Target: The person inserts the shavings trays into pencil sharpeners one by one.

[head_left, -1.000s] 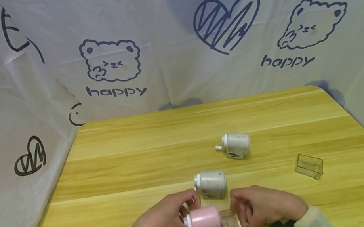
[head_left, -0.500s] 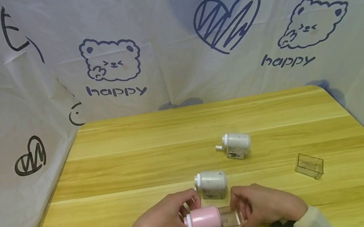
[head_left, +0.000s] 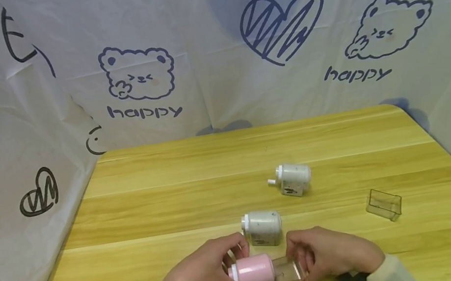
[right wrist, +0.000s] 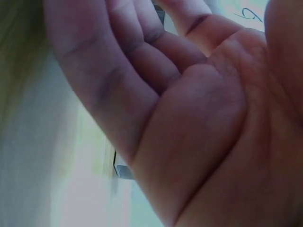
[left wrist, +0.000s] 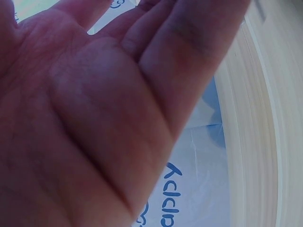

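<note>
My left hand grips a pink pencil sharpener by its white-collared left end, near the front of the table. From the right, my right hand pinches the outer end of a clear brownish drawer between thumb and fingers. The drawer's inner end lies right at the pink body's right side. Just behind stands a grey-white sharpener, close to the left fingertips. Both wrist views are filled by the palms, the left palm and the right palm, which hide the held things.
Farther back on the wood-grain table stands another grey-white sharpener, its crank pointing left. A separate clear drawer lies at the right. A white printed cloth hangs behind the table and along its sides.
The clear drawer in my right hand shifts slightly beside the pink sharpener, up and then back down. My left hand and the other sharpeners stay in place.
</note>
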Tool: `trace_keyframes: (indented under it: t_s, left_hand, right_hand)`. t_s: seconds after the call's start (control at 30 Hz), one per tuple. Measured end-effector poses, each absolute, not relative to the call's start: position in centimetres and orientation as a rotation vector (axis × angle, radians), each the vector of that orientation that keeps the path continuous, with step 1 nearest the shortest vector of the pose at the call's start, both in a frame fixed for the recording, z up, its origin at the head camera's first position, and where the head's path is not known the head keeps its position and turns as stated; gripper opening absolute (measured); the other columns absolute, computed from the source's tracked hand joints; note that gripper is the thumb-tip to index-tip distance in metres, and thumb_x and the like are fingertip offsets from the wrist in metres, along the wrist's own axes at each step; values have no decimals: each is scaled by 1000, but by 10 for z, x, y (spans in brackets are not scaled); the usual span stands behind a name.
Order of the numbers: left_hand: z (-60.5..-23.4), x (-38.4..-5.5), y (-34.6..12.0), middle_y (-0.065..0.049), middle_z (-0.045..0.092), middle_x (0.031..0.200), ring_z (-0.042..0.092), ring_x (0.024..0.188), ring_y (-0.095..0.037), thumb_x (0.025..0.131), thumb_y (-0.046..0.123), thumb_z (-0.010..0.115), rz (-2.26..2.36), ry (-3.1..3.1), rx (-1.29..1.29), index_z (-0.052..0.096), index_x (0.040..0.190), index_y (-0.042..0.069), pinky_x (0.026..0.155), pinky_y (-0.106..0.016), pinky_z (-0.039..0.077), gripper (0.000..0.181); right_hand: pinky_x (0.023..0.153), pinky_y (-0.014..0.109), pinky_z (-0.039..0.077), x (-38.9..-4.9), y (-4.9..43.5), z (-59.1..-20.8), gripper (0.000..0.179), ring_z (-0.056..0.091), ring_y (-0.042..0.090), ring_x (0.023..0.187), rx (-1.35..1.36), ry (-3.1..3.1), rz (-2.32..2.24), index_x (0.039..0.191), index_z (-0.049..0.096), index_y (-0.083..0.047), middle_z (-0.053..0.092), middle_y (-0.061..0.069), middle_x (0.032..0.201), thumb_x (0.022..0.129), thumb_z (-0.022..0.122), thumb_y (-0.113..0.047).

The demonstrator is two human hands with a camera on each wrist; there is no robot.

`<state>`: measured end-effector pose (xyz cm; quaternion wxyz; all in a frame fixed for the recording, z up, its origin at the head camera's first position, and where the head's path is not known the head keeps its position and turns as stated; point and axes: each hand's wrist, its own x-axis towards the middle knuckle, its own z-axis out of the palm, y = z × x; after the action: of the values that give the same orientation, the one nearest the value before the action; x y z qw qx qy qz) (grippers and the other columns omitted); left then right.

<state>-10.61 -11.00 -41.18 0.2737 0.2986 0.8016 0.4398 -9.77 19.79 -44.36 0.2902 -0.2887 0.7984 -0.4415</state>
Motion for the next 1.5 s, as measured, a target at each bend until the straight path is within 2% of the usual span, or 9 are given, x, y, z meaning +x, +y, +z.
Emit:
trace_keyframes:
  t_s: [0.17,1.03,1.5]
  left_hand:
    - [-411,-106,-109,6,64,94,60,85,-12,68,8,96,1179,2152,784,59,99,22,74,-27,50,50]
    - [-411,-107,-110,5,63,94,59,85,-12,68,9,96,1162,2160,765,59,99,22,75,-27,50,51]
    - [-410,-106,-109,6,64,94,60,85,-11,67,8,97,1158,2169,774,59,99,22,75,-27,50,51]
  right_hand:
    - [62,24,54,-98,194,-444,44,62,3,68,-755,2178,-1117,105,63,-16,67,-9,79,73,90,-6]
    - [61,25,53,-97,183,-448,47,61,5,67,-707,2247,-1109,107,63,-14,65,-7,79,69,90,-8]
    - [62,25,55,-96,179,-448,47,62,6,69,-718,2219,-1145,109,63,-13,66,-6,81,71,89,-7]
